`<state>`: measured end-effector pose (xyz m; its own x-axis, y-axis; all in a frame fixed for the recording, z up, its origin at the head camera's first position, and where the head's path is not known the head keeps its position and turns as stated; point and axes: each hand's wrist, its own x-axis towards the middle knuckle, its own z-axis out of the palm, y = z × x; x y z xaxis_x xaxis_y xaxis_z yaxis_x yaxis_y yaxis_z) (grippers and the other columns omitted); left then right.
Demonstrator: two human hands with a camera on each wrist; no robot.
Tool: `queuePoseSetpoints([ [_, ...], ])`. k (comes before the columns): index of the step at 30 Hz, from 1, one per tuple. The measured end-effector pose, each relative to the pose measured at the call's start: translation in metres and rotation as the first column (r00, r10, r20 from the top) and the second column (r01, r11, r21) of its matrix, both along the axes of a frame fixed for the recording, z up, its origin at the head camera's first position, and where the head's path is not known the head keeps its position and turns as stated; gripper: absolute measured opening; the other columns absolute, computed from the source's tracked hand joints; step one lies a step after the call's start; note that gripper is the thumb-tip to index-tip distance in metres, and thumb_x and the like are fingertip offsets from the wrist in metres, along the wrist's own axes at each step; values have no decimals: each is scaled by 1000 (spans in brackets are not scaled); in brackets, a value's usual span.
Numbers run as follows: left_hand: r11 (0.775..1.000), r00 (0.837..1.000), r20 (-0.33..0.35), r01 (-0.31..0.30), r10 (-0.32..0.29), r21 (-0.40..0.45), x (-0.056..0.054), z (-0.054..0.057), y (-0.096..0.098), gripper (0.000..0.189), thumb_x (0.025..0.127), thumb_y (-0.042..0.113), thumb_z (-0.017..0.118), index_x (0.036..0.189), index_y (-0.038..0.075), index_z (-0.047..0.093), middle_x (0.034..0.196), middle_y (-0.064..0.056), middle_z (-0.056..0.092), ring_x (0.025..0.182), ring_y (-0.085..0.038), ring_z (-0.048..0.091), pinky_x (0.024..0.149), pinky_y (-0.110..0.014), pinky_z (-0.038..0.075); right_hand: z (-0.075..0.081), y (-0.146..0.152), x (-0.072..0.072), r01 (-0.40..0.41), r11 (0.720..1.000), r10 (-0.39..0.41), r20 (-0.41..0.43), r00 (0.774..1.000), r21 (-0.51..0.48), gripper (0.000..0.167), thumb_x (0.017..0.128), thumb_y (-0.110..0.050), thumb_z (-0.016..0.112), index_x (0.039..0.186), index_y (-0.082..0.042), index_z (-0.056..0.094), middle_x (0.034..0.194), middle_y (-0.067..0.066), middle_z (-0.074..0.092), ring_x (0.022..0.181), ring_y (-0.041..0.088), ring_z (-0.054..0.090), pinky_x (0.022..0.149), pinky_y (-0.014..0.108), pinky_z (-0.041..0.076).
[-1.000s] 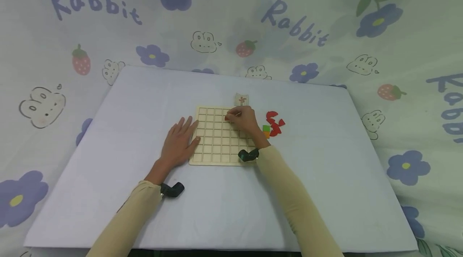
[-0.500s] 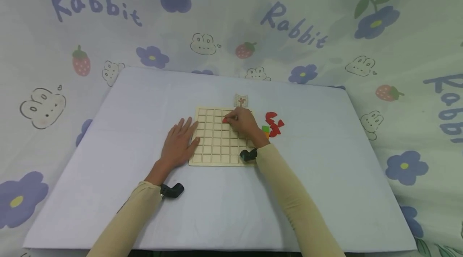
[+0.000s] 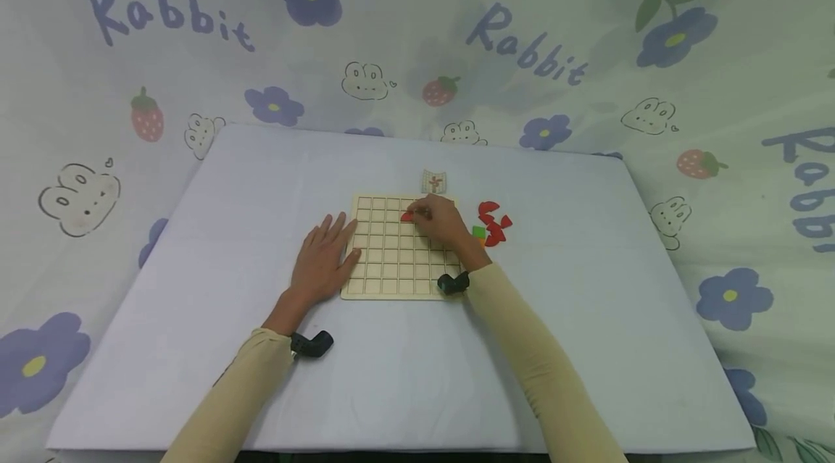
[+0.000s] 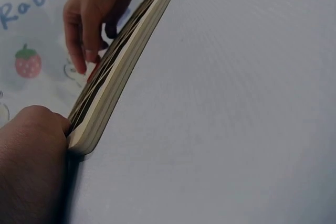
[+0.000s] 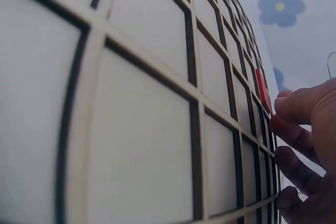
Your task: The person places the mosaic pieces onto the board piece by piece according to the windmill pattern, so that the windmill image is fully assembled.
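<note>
A square wooden grid board (image 3: 391, 260) lies on the white table. My left hand (image 3: 321, 260) rests flat beside it, fingers spread, fingertips and thumb on its left edge; in the left wrist view the thumb base (image 4: 34, 129) shows by the board's corner. Over the board's far part, my right hand (image 3: 440, 220) pinches a small red tile (image 3: 407, 217) between thumb and fingertips. In the right wrist view the red tile (image 5: 263, 92) sits low at the grid ridges, thumb and index fingertips at its end. The hand hides part of the board's right side.
Right of the board lie several red pieces (image 3: 493, 227) with curved and pointed shapes, next to a green square (image 3: 479, 232) and an orange piece (image 3: 481, 242), partly covered by the right wrist. A small card with a red pinwheel figure (image 3: 433, 182) lies behind the board.
My right hand has shifted very slightly, bringing the red tile a little lower and to the left over the grid. The left hand stays in place on the board's edge.
</note>
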<state>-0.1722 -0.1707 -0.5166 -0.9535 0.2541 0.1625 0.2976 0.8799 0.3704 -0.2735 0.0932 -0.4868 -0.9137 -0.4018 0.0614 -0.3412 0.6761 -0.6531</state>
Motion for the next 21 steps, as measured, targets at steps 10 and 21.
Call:
queuePoseSetpoints([
  [10, 1000, 1000, -18, 4, -4, 10, -1, -2, 0, 61, 103, 40, 41, 155, 11, 31, 160, -15, 22, 148, -35, 11, 118, -49, 6, 8, 29, 4, 34, 999, -35, -75, 997, -18, 16, 95, -15, 66, 105, -7, 76, 101, 4, 69, 90, 20, 61, 80, 37, 51],
  [21, 1000, 1000, -24, -1, 2, 21, -1, -3, 1, 61, 102, 41, 43, 154, 11, 33, 160, -14, 23, 148, -35, 12, 118, -49, 7, 13, 76, 2, 200, 969, -193, -57, 979, 145, 32, 95, -30, 64, 118, -9, 71, 101, 8, 64, 93, 26, 56, 76, 42, 49],
])
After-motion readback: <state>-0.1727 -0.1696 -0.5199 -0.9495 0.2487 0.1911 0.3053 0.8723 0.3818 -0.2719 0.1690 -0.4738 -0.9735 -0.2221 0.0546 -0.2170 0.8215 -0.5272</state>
